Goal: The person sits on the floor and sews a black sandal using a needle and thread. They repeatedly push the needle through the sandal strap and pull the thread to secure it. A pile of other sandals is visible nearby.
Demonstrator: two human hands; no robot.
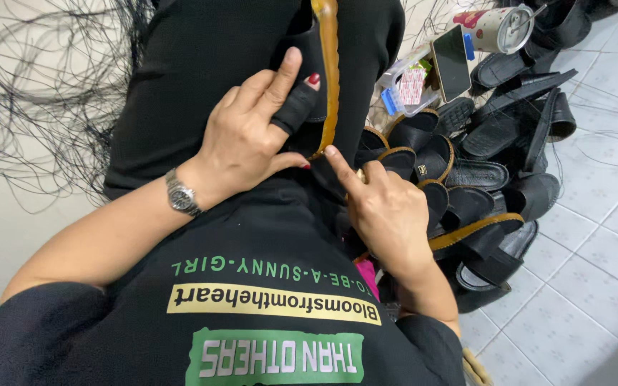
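Note:
A black sandal with a tan sole edge (pixel 329 71) stands on its side on my lap, between my hands. My left hand (pixel 252 132) grips it from the left; a black sleeve covers one finger and the thumb presses at the sole's lower end. My right hand (pixel 384 207) sits just right of it, index finger pointing up to the sole's lower tip, touching it. A small object may be pinched in the right fingers; I cannot tell what. A metal watch (pixel 182 194) is on my left wrist.
A pile of black sandals with tan edges (pixel 481 179) lies on the tiled floor (pixel 595 271) to my right. Behind it sit a phone (pixel 450 63) on a clear plastic box and a lidded cup (pixel 498 28). Loose black threads (pixel 37 107) spread at left.

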